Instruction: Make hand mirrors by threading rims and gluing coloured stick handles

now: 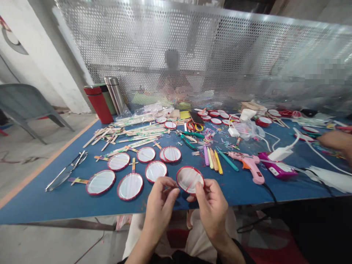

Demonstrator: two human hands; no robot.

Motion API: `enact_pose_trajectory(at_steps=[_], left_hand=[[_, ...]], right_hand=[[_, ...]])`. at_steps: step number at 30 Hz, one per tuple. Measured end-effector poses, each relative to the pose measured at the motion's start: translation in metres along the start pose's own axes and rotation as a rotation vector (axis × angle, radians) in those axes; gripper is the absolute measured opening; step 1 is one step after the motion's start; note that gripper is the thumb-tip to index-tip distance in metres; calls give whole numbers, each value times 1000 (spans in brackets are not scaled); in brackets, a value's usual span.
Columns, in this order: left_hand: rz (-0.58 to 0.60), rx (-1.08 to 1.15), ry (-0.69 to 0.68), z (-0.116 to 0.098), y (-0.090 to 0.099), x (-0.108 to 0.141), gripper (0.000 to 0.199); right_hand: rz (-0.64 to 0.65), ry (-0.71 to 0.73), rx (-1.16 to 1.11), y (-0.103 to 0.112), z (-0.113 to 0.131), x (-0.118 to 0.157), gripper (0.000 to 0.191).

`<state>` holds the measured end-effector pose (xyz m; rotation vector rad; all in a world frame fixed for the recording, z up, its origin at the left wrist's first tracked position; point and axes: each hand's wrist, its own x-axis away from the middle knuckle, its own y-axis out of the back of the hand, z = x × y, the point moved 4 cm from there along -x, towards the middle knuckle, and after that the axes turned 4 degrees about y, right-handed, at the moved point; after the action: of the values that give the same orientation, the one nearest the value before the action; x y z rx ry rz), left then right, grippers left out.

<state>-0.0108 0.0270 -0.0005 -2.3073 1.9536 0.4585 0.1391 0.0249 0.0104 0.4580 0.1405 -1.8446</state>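
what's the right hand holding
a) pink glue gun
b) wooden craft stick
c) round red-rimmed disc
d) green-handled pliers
C: the right hand grips a round red-rimmed disc at its lower right edge.

The right hand (211,209) pinches a red-rimmed disc (189,179) just beside the left hand (161,205).

Craft workshop: hot glue gun (249,165), craft sticks (134,131)
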Motion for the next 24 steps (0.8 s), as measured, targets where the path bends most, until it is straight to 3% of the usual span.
enact_pose_trajectory(at_steps=[3,9,14,19,24], left_hand=[[-52,69,31,-2,7,0,8],[59,52,52,-3,6,2,10],[16,-70,110,4,1,3,12],[15,-98,105,1,0,2,12],[60,-125,21,-4,1,3,11]], right_hand=[[202,9,50,2,3,-2,20],[442,-53,18,2,-1,-4,25],[510,-116,1,-1,-2,-5,23],[356,137,-31,0,6,-13,20],[477,243,-44,-15,11,-14,17]])
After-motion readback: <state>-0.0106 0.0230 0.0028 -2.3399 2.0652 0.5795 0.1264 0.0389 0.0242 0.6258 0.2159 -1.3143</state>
